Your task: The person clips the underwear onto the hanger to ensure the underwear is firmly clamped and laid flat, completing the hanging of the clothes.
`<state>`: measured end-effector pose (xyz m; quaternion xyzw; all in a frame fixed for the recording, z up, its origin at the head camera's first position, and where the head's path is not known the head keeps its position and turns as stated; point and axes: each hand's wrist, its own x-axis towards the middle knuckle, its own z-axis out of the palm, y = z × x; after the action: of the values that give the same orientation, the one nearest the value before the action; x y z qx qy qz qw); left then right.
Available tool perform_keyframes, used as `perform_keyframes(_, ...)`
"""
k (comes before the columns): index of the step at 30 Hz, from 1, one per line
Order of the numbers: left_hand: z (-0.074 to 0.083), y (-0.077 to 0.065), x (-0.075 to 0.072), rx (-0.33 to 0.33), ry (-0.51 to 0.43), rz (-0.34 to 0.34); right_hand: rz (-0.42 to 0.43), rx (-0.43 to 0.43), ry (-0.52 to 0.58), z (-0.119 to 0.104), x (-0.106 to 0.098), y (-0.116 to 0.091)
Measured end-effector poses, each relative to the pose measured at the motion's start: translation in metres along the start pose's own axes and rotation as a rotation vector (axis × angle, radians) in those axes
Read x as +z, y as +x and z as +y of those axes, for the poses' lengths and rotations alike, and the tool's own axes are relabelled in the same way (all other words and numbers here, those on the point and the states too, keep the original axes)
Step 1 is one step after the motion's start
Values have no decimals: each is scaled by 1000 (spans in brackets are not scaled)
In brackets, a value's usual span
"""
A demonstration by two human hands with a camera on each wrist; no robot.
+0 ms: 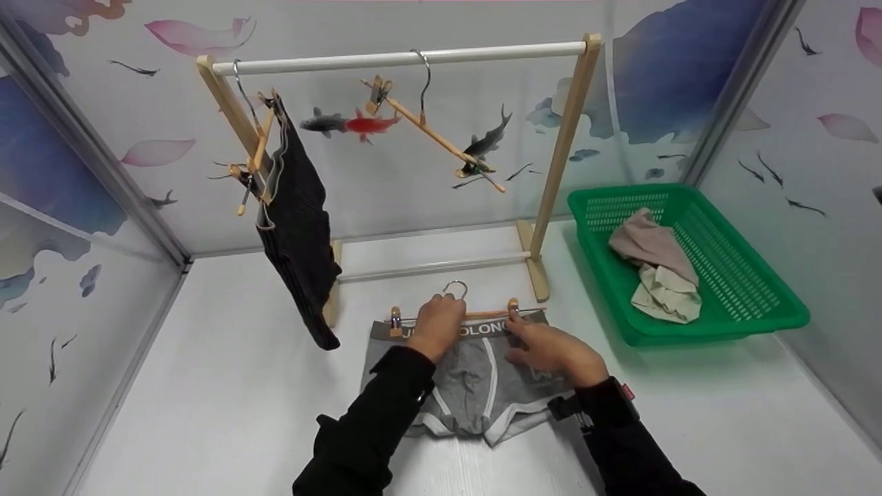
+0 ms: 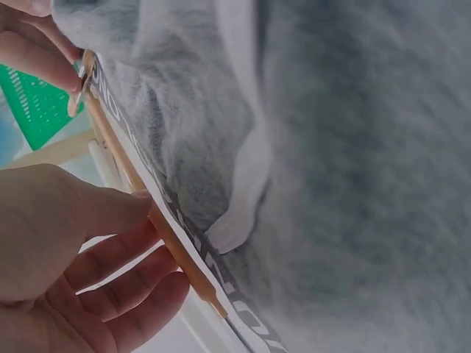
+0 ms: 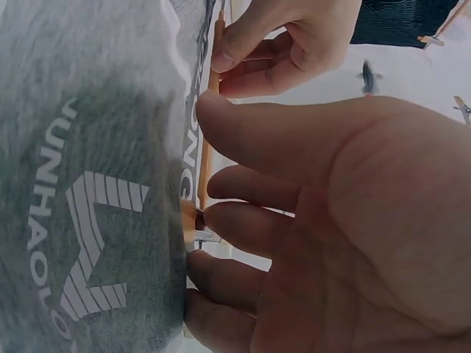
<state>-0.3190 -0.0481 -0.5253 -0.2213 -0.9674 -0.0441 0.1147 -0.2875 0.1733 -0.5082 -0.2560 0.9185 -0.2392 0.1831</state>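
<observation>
Grey boxer briefs (image 1: 465, 386) with white trim and a lettered waistband lie flat on the white table. A wooden clip hanger (image 1: 486, 315) runs along the waistband, its left clip (image 1: 395, 324) on the band. My left hand (image 1: 438, 325) pinches the hanger's wooden bar below the metal hook, thumb on top in the left wrist view. Near the right clip (image 1: 513, 306), my right hand (image 1: 557, 350) reaches over the waistband. In the right wrist view its fingers (image 3: 246, 228) are extended at the band's edge beside the clip, with the thumb apart.
Behind the hands stands a wooden rack with a white rail (image 1: 331, 64). A dark garment (image 1: 298, 207) hangs from a clip hanger at its left; a bare clip hanger (image 1: 434, 134) hangs mid-rail. On the right, a green basket (image 1: 751, 275) holds crumpled pinkish and cream cloth (image 1: 654, 258).
</observation>
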Motion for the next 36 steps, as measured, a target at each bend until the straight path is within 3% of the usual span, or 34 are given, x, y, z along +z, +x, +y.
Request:
perform_keyframes(10, 2, 3, 8, -14, 60, 41, -20, -33, -4, 5, -1, 0)
perform_keyframes(17, 3, 3, 10, -17, 102, 6, -55, -29, 28, 4, -3, 0)
perform_keyframes(26, 2, 5, 13, -8, 108, 16, -94, -3, 71, 6, -2, -2)
perform_keyframes(30, 1, 4, 13, -10, 121, 47, -24, -16, 60, 5, -10, -3)
perform_keyframes(36, -1, 3, 6, 16, 167, 124, 213, -41, 4, 6, -22, -14)
